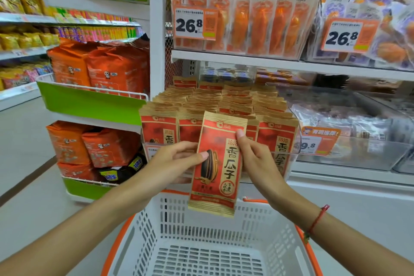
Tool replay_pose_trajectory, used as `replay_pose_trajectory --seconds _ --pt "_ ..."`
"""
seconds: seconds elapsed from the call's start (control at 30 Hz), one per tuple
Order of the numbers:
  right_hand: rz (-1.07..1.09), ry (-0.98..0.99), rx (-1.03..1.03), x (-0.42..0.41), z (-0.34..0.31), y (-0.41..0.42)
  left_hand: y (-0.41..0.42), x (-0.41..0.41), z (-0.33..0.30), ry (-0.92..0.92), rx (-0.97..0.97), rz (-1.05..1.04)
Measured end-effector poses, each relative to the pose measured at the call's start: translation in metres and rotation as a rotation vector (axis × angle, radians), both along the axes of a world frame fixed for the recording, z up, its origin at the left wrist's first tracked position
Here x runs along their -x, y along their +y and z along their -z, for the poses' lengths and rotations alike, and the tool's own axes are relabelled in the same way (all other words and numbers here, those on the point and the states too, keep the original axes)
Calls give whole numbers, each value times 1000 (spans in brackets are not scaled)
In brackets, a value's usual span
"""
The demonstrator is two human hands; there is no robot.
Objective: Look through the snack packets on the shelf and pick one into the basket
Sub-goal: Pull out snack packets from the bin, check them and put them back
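Held packet: a red and tan sunflower seed packet (pixel 218 163) is upright, slightly tilted, above the far rim of the basket and in front of the shelf rows.
Left hand: the left hand (pixel 177 159) grips the packet's left edge, thumb on the front, fingers curled behind.
Right hand: the right hand (pixel 255 157) pinches the packet's right edge near the top, thumb on the front face; a red cord (pixel 317 219) circles that wrist.
Basket: a white slotted basket (pixel 143 226) with orange handles sits near, below both hands.
Shelf stock: matching packets (pixel 224 101) stand in rows behind the held one.
Upper shelf: orange snack packs (pixel 257 18) stand behind a price tag (pixel 193 23) reading 26.8.
Far left: orange bags (pixel 112 69) fill a green-fronted rack.
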State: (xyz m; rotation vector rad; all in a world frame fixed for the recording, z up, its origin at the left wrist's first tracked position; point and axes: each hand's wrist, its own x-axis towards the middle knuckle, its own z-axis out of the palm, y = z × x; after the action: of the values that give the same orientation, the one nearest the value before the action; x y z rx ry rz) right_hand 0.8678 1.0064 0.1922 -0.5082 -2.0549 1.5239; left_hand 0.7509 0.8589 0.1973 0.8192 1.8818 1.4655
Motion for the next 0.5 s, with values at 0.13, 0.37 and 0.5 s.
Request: replay_pose_trajectory --seconds 0.13,0.37,0.5 --pt "6 -55 3 -1 0 1 -4 -2 0 -36 34 47" --pt "-14 -175 30 -9 -7 -5 -4 -4 -6 37 -1 32" --pt "-25 -89 54 -12 -9 -8 -5 -8 -10 -13 -108 -28"
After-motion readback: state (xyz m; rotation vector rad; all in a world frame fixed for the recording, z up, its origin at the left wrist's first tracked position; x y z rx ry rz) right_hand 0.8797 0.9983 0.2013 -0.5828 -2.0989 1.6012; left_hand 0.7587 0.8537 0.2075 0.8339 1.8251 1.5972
